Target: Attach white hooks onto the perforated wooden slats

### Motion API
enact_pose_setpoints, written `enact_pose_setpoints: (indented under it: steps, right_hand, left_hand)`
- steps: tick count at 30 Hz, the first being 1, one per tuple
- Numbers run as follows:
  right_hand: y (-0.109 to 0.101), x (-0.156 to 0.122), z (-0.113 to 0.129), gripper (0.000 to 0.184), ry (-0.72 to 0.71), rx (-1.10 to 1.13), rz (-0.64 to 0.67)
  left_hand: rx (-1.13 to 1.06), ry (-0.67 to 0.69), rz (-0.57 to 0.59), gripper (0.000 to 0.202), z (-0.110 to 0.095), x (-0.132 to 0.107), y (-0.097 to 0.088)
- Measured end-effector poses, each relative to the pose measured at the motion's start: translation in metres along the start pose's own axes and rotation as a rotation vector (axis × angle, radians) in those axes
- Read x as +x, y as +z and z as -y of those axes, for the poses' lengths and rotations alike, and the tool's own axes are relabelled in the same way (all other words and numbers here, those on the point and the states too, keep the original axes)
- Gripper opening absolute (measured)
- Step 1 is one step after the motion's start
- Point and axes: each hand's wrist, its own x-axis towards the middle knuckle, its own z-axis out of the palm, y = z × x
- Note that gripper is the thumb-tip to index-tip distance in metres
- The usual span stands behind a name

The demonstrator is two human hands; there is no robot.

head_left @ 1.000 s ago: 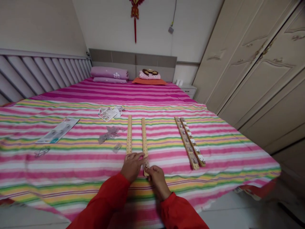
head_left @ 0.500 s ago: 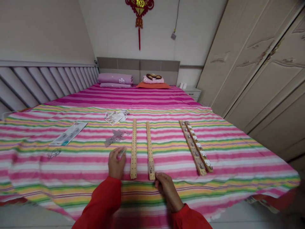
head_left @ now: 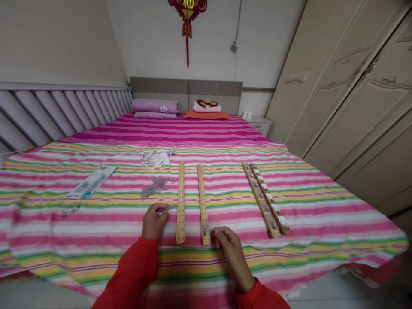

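Observation:
My left hand (head_left: 155, 221) pinches a small translucent plastic piece (head_left: 171, 207) between thumb and fingertips, just left of a wooden strip (head_left: 180, 201) with rows of small holes. A second holed wooden strip (head_left: 201, 189) lies to its right. Near that strip's close end sits a small clear packet (head_left: 205, 227) with metallic bits. My right hand (head_left: 230, 246) is closed beside this end, fingertips together and apart from the wood; whether they hold anything is hidden. Beyond my left hand lies a loose pile of translucent packets (head_left: 156, 186).
To the right, two wooden strips lie side by side, one with clear packets (head_left: 260, 195), the other with white cards (head_left: 269, 197). White cards (head_left: 156, 159) are heaped farther back. At left lie a flat plastic package (head_left: 92, 182) and thin wire loops (head_left: 71, 209). Everything rests on a striped bedspread (head_left: 122, 240).
My left hand has shifted slightly left, and the translucent piece now shows at its fingertips. My right hand has moved right and up, off the second strip's near end.

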Motion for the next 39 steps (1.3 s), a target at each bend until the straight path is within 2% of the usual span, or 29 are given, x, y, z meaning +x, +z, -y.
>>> enact_pose_setpoints:
  steps: [4,7,13,17,22,30,36,39]
  right_hand:
    - [0.006,-0.001,0.006,0.039,0.024,0.031,0.068]
    - [0.011,-0.002,0.012,0.039,0.057,0.092,0.121]
    - [0.021,-0.008,0.031,0.037,0.094,0.185,0.205]
    - [0.019,-0.011,0.04,0.034,0.063,0.224,0.169]
    - [0.012,-0.012,0.044,0.038,0.0,0.272,0.142]
    - [0.013,-0.008,0.038,0.036,0.056,0.3,0.145]
    - [0.01,-0.011,0.034,0.03,0.197,0.39,0.161]
    - [0.008,-0.008,0.032,0.031,0.256,0.422,0.195]
  left_hand:
    - [-0.017,0.409,0.068,0.008,-0.026,-0.012,-0.012]
    - [0.02,0.642,0.136,0.009,-0.05,-0.024,-0.019]
    - [0.083,0.927,0.113,0.02,-0.08,-0.05,-0.015]
    - [0.126,1.056,0.185,0.02,-0.091,-0.063,-0.01]
    - [0.163,1.096,0.274,0.02,-0.097,-0.068,-0.012]
    - [0.126,1.064,0.263,0.023,-0.094,-0.064,-0.012]
    - [0.102,1.003,0.286,0.023,-0.085,-0.064,-0.005]
    - [0.047,0.926,0.344,0.022,-0.087,-0.061,0.001]
